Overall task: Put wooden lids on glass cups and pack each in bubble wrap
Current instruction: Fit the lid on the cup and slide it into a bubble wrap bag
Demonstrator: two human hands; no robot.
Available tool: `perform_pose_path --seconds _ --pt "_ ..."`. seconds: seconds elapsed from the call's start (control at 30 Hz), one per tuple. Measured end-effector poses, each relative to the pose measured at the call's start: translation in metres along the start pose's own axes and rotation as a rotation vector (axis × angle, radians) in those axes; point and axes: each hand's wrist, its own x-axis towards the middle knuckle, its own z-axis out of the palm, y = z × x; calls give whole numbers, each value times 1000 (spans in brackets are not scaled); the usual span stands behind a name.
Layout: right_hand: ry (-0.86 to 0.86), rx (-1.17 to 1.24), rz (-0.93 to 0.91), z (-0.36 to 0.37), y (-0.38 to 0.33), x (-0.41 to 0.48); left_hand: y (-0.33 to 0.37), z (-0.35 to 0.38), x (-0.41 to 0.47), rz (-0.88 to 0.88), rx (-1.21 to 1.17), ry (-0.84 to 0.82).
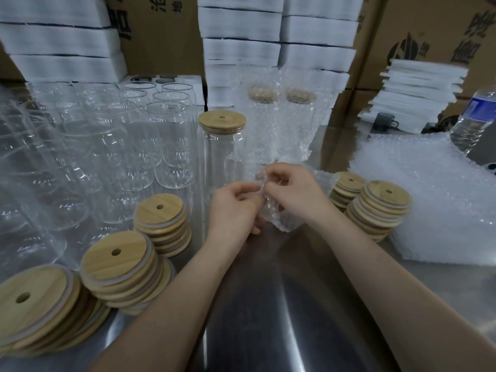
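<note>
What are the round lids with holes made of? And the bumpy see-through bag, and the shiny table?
The lids look like pale wood, perhaps bamboo: tan, matte, with straight grain lines. The bumpy bag looks like thin clear plastic covered in small air bubbles. The table looks like brushed steel: grey, with soft, blurry reflections.

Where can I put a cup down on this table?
Bare table lies between the two arms, and behind the right lid stacks, between the wrapped cups and the bubble wrap pile. The left is crowded with glass cups and lid stacks.
</note>
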Motion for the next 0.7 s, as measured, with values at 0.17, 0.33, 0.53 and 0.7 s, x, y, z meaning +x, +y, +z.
perform_pose_path --seconds 0.17,0.33,0.53,0.7 --pt "11 36 -64 2 -1 -2 0 -4 3 10 3 61" --pt "15 -30 -21 5 3 1 -3 -7 4 41 140 105" --pt "236 -280 -56 -13 -4 -1 -2 -10 5 41 232 208" --pt "406 -343 -93 -27 -8 -2 -5 -12 6 44 372 225"
